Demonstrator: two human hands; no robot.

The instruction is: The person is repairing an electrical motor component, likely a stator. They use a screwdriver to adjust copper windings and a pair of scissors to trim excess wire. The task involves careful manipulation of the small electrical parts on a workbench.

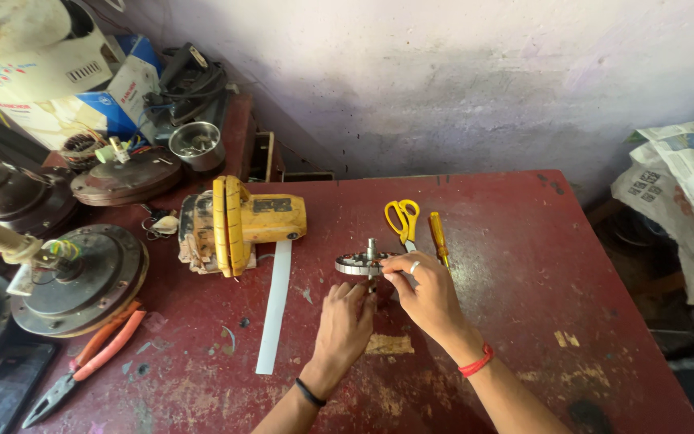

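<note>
A small round metal motor core (359, 264) with a short shaft through its middle is held just above the dark red table (524, 265). My right hand (423, 293), with a ring and a red wrist thread, pinches its right rim between thumb and fingers. My left hand (345, 321), wearing a black wrist band, grips it from below, fingers curled under the core. Yellow-handled scissors (402, 221) and a yellow-handled screwdriver (438, 239) lie just beyond my right hand.
A yellow power tool (238, 221) lies at left with a white strip (275, 309) in front of it. Orange-handled pliers (94, 354), fan motor housings (78, 281) and a steel bowl (196, 145) crowd the left side. Newspapers (684, 185) sit off the table's right edge.
</note>
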